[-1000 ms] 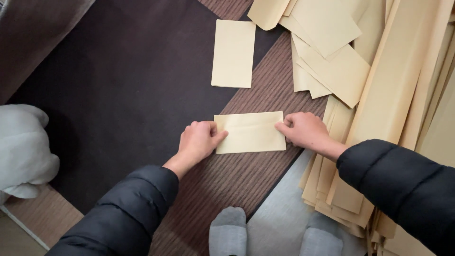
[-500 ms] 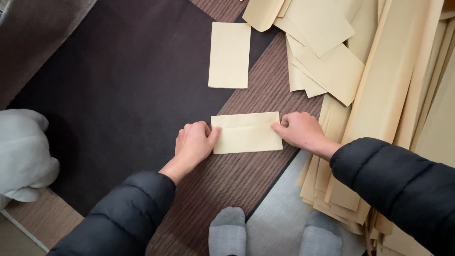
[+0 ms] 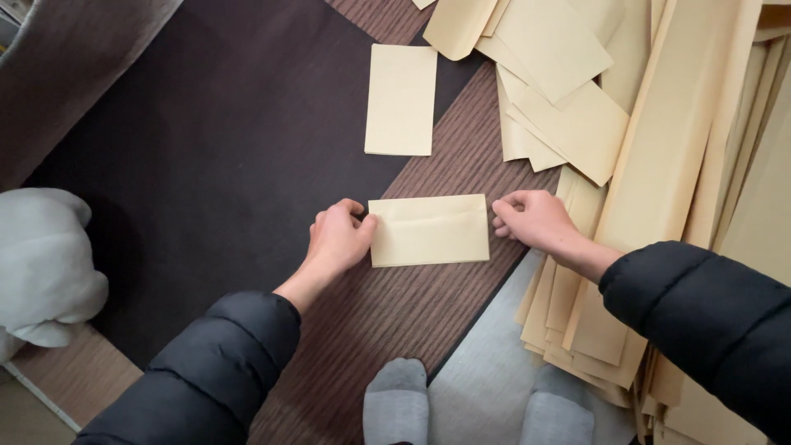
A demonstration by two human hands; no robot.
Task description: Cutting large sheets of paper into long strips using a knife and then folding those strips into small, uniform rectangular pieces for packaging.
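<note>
Little has shifted since a second ago: both hands have stayed at the ends of the folded envelope, and the left thumb has crept slightly further onto its edge.

Nearest the camera, two feet in grey socks (image 3: 395,404) stand on a pale grey mat (image 3: 486,363) beside brown ribbed flooring (image 3: 387,317). Dark padded sleeves (image 3: 206,375) run up from both lower corners.

Just beyond, the envelope (image 3: 428,231), a tan rectangle with a flap crease along its upper part, lies flat on the ribbed flooring, long side across the view. The left hand (image 3: 336,241) pinches its left short edge, thumb on top, the other fingers curled under or beside it. The right hand (image 3: 531,221) has loosely curled fingertips at the right short edge; whether they grip the paper or only touch it cannot be told.

To the left, a white plush shape (image 3: 41,264) sits at the edge of a dark mat (image 3: 206,148). To the right, a thick stack of long tan sheets (image 3: 684,165) runs from under the right forearm to the top of the view.

Farther off, a second tan envelope (image 3: 401,99) lies upright in the view, partly on the dark mat, well apart from the hands. Beyond it to the right, a loose heap of overlapping envelopes (image 3: 552,74) spreads towards the top edge.
</note>
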